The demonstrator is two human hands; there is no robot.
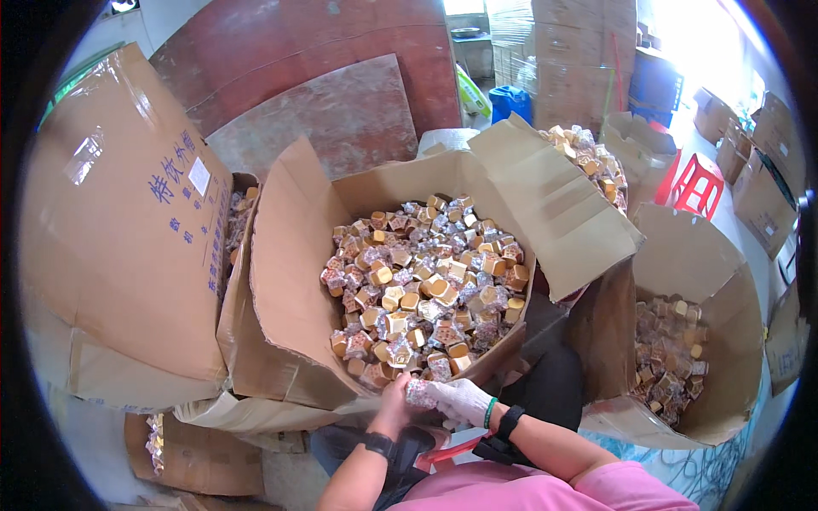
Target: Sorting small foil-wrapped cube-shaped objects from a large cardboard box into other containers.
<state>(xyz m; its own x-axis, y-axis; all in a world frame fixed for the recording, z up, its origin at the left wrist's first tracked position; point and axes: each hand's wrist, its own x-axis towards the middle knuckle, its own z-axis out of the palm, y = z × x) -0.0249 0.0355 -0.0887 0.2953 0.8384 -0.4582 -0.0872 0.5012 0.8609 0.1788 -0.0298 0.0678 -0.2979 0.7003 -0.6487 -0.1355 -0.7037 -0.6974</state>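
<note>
My left hand (391, 409), bare with a dark band at the wrist, is closed at the near edge of the big open carton. My right hand (463, 401), in a white glove, meets it there with its fingers closed. Between them they hold a small piece in clear crinkled wrap (418, 393); its kind is too small to make out. Just beyond, the carton (294, 255) holds a heap of small gold blocky pieces (426, 289), many in the same clear wrap.
A tall carton (128, 230) leans at the left. At the right stands an open carton (694, 264) with similar wrapped pieces. Behind are another filled box (588, 157), a red stool (699, 183), a blue container (511, 104) and stacked cartons (579, 60). A flattened carton (204, 460) lies lower left.
</note>
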